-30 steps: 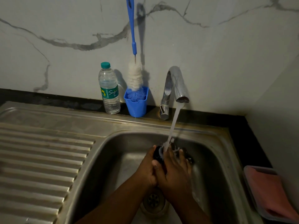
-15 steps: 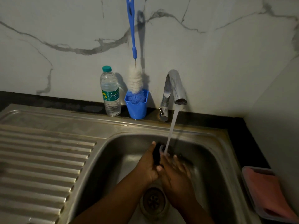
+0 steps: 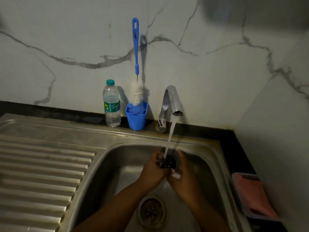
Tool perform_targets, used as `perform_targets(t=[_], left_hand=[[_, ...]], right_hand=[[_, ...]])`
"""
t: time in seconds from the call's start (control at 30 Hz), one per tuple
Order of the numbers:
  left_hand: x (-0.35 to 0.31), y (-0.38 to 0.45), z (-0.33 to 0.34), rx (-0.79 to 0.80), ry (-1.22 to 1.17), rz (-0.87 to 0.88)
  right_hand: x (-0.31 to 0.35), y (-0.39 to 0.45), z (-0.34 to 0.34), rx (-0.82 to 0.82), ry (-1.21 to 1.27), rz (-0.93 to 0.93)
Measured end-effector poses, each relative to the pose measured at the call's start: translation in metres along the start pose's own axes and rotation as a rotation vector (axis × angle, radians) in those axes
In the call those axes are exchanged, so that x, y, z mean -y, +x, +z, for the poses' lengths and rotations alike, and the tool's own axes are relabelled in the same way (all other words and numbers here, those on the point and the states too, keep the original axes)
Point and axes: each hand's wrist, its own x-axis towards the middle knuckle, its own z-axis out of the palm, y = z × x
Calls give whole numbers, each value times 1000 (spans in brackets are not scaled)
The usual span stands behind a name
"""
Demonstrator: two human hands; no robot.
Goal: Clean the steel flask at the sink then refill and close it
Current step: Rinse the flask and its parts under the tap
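Dark cap [image 3: 168, 162] mid-basin, walls apart.

Dim kitchen light, soft shadows on wall, blurred edges

Just left of my blue cup [image 3: 136, 117] holding a bottle brush [image 3: 135, 64] stands 1 plastic water bottle [image 3: 111, 104]; a pink cloth [image 3: 254, 196] lies far right of it.

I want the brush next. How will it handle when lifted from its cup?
The brush is probably light, with a thin stiff handle. Its bristle head looks soft. The small cup might tip as the brush comes out.
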Motion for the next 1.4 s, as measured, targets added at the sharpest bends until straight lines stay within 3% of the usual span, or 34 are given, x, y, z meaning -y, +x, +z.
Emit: perform_targets(t=[0.1,0.23,0.4,0.5,0.63,0.9,1.0,1.1,1.17,1.23,1.3,1.4], left_hand=[[-10,-6,-12,54,154,107],[-29,-14,-29,104,241,90],[-51,-24,-46,102,80,-50],[-65,-39,-51,122,-31,-122],[-84,-64,-54,107,61,-138],[-95,-116,-91,183,579,-39],[-96,-136,-93,140,719,-53],[-89,-158,-87,8,795,-88],[-76,-175,-80,-77,795,-129],[-54,-191,-69,-105,812,-145],[-30,-205,-60,-79,816,-177],[-17,-239,-54,-130,842,-178]], right_hand=[[7,5,1,92,-96,-62],[29,11,2,212,-99,1],[69,15,-7,371,-25,124],[91,5,-19,419,-157,199],[105,-27,-34,214,-304,188],[196,-63,-90,-94,-614,-102],[229,-82,-113,-316,-587,-248],[215,-107,-110,-392,-389,-416],[164,-121,-91,-247,-468,-366],[95,-144,-64,55,-744,-237],[55,-168,-56,113,-778,-162],[58,-178,-65,111,-757,-173]])
